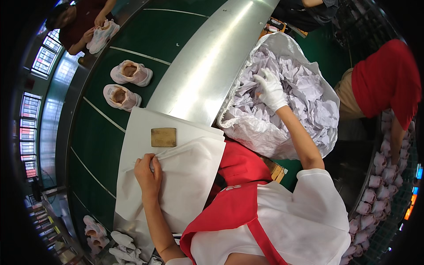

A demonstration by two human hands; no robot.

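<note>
My left hand (149, 174), bare, rests on a stack of large white paper sheets (190, 172) with its fingers curled together. The top sheet is creased and lifted beside the fingers, which pinch it. A small brown rectangular block (163, 137) lies on the paper just beyond that hand. My right hand (270, 90), in a white glove, is stretched out over a big white woven sack (251, 132). Its fingers are spread and hold nothing that I can see. Crumpled pale paper wads (304, 86) fill the sack right below the glove.
A pair of pale pink sneakers (130, 73) stands on the green conveyor belt (99, 145), left of a metal surface (198, 57). At the far left a person handles a shoe (104, 36). Someone in red (384, 79) stands beside a rack of shoes (375, 194) on the right.
</note>
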